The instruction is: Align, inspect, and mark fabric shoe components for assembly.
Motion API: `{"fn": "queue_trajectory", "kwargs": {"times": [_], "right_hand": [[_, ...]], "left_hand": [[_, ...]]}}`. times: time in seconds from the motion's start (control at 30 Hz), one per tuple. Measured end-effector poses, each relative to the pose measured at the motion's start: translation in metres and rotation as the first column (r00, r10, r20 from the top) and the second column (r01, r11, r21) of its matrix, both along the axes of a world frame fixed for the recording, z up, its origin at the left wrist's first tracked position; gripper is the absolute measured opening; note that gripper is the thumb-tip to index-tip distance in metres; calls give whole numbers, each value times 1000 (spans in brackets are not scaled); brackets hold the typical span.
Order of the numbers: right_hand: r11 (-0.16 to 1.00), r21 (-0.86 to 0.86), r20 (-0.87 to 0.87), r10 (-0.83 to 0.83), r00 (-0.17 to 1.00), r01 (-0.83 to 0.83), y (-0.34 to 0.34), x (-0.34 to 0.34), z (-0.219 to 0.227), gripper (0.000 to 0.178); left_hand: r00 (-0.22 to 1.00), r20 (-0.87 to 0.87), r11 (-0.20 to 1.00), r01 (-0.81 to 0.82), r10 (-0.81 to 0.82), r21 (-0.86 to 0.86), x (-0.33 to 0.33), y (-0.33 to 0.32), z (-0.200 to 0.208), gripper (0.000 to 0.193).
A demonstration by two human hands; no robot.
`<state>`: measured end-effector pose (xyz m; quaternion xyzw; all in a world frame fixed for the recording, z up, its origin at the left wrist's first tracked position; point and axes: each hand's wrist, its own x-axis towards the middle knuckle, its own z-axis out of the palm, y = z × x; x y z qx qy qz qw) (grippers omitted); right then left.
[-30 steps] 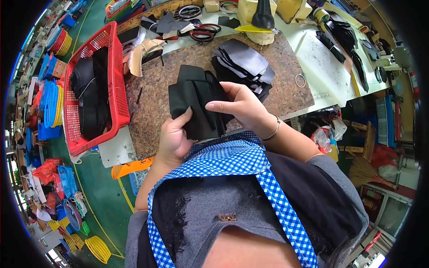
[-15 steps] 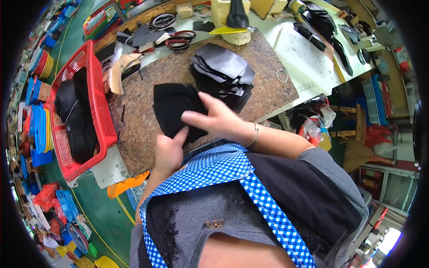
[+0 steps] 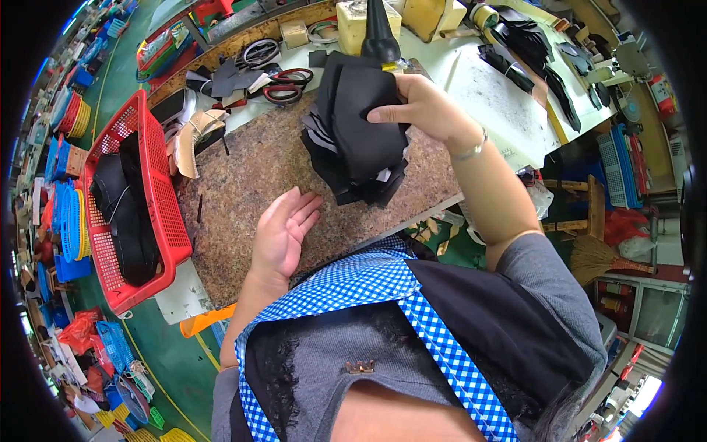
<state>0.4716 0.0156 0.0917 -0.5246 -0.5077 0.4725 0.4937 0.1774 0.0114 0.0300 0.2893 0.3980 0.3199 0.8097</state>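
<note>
My right hand (image 3: 431, 110) grips a black leather piece (image 3: 364, 110) by its right edge, thumb on top and fingers beneath. The piece lies over or just above a pile of black leather pieces (image 3: 328, 158), hiding most of it; whether the two touch I cannot tell. Grey faces and layered edges of the pile show at its left side. My left hand (image 3: 286, 230) rests near the front of the brown speckled stone slab (image 3: 243, 173), palm partly up, fingers stretched out and holding nothing.
Left of the slab stands a red plastic basket (image 3: 166, 199) with black pieces inside. Scissors (image 3: 287, 87), tan scraps (image 3: 195, 140) and dark offcuts lie along the back left. A black cone-shaped tool (image 3: 379, 37) stands behind the pile. Black strips (image 3: 523, 40) lie at far right.
My right hand has carried the black leather piece from the slab's middle up and right onto or over the pile. My left hand has come off it and opened.
</note>
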Motion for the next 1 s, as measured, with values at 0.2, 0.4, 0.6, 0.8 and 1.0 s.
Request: {"fn": "queue_trajectory", "kwargs": {"times": [0.2, 0.4, 0.6, 0.8, 1.0], "right_hand": [[979, -154, 576, 199, 793, -135, 13, 3, -44, 101], [971, -233, 245, 114, 963, -55, -7, -10, -49, 98], [972, 222, 54, 69, 996, -79, -36, -28, -80, 128], [872, 469, -16, 168, 986, -142, -31, -47, -59, 145], [916, 301, 12, 275, 961, -265, -31, -64, -86, 127]], "left_hand": [[981, 171, 975, 125, -93, -184, 27, 33, -6, 37], [989, 22, 972, 150, -149, -179, 76, 44, 11, 43], [987, 56, 906, 117, -153, 406, 74, 20, 0, 56], [975, -198, 335, 219, -96, 916, 32, 28, 21, 94], [934, -351, 401, 345, -60, 849, -3, 25, -29, 131]]}}
